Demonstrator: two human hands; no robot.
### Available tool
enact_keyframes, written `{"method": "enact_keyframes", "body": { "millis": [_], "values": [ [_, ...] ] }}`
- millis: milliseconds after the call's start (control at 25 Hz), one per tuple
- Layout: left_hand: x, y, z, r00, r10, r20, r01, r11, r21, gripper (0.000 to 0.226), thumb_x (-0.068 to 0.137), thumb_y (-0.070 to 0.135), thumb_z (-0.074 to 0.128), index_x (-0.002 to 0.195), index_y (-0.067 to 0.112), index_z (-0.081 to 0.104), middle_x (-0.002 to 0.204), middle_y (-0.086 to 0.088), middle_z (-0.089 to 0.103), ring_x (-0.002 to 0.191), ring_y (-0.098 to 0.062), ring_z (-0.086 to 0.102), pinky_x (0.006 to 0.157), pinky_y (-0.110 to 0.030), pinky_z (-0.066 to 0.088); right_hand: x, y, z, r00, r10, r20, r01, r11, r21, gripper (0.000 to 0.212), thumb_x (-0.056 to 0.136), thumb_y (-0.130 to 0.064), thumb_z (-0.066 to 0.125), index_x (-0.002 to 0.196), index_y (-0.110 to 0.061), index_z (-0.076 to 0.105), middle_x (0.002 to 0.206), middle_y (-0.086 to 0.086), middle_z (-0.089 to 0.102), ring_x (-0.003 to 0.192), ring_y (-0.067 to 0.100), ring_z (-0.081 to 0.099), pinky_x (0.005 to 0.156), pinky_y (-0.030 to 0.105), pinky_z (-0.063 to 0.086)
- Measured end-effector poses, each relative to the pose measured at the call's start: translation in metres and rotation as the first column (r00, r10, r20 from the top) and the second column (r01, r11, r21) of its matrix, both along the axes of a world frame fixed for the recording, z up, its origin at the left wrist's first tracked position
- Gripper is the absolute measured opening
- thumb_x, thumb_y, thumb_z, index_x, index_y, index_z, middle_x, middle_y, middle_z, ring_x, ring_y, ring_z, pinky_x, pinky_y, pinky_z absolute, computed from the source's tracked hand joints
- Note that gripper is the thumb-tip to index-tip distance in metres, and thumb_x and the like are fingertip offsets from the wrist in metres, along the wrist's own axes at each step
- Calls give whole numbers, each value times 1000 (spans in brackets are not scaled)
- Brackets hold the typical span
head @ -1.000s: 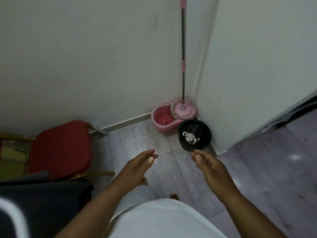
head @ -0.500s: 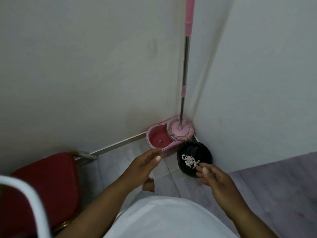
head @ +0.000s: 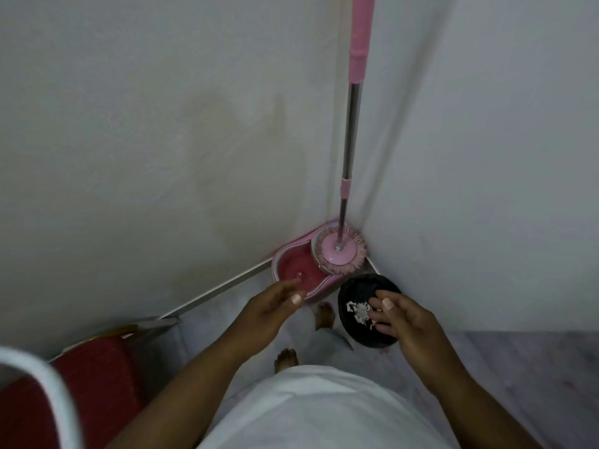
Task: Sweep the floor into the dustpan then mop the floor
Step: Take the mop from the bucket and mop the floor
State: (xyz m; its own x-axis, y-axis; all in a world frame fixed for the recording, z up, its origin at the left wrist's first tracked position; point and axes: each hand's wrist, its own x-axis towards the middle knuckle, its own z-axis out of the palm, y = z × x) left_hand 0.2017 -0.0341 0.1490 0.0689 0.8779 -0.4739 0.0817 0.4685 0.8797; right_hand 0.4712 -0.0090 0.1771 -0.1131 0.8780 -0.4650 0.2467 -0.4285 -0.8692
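Mop (head: 339,251): the round pink head with its fringed edge is seated in the spinner side of the pink bucket (head: 291,268). The handle (head: 351,124), bare metal with pink sleeves, is stood nearly upright and leaned into the corner where two pale walls (head: 162,124) meet. Its top is cut off by the upper edge of the view.

The bucket is set on the tiled floor (head: 518,367), tight in the corner against the skirting strip (head: 220,291), with its open well turned to the left.

A round black bin (head: 359,290) is placed just beside the bucket, against the right-hand wall. White scraps (head: 358,311) are seen lying inside it.

Left hand (head: 269,309): held out in front of the near rim of the bucket, fingers extended and loosely together, nothing held. Contact with the bucket cannot be determined.

Right hand (head: 405,322): held over the near right side of the bin, fingers loosely spread and slightly bent, nothing held.

Two bare feet (head: 325,315) are planted on the floor below the hands. A white garment (head: 308,409) fills the bottom centre. A red padded chair (head: 90,384) is noted at lower left, overlapped by a blurred white curved tube (head: 42,380), not identified.
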Motion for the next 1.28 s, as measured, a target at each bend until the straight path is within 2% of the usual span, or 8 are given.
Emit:
{"method": "enact_keyframes", "body": {
  "millis": [200,440,560,640,800,920,1160,1280],
  "values": [
    [0,46,5,995,89,-33,-88,996,24,43,72,70,64,112,53,64,120,12,68,112,-9,63,98,-33,48,-11,87,-4,997,72,22,-72,997,10,25,96,-35,54,118,-28,64,104,-7,74,98,11,70,91,38,55],
    [8,123,16,989,130,-66,-129,991,28,29,86,35,64,114,35,61,112,3,72,104,-11,67,90,-27,51,-26,225,3,993,105,60,-113,983,145,15,93,-42,57,105,-37,66,102,-6,74,97,14,70,92,46,54],
    [23,163,22,988,122,-93,-118,992,40,25,93,20,62,112,36,61,112,1,70,105,-11,66,92,-23,50,-38,282,15,987,102,126,-130,963,237,25,90,-47,57,112,-37,62,113,-6,69,105,12,65,91,34,52],
    [31,196,22,987,94,-133,-90,995,34,27,94,20,62,118,31,58,118,0,67,109,-13,63,96,-25,48,-49,312,29,972,122,202,-181,933,310,36,89,-47,58,121,-31,61,117,-7,67,104,6,61,85,19,46],
    [43,271,33,974,36,-221,-19,997,79,45,94,24,62,137,19,49,130,3,56,112,-11,56,90,-19,45,-73,343,55,958,159,237,-247,879,408,45,89,-44,62,129,-23,58,123,-8,64,108,6,59,84,13,41],
    [49,315,40,975,19,-222,0,996,86,54,94,29,62,143,18,43,135,3,50,119,-16,53,99,-35,47,-82,349,69,940,186,287,-306,831,465,42,91,-42,61,129,-25,56,120,-13,63,104,2,57,78,5,35],
    [53,347,43,953,-119,-278,158,980,122,34,99,33,51,130,20,56,127,1,61,114,-17,57,102,-45,46,-84,342,82,936,180,303,-313,817,483,32,91,-33,63,123,-29,58,104,-18,64,95,1,62,84,12,45],
    [50,344,46,930,-200,-308,247,962,119,33,100,35,47,129,22,56,127,2,61,114,-17,57,101,-45,46,-85,333,85,941,134,310,-277,832,481,20,90,-34,65,109,-35,58,97,-16,67,89,-3,62,77,13,47]
  ]
}}
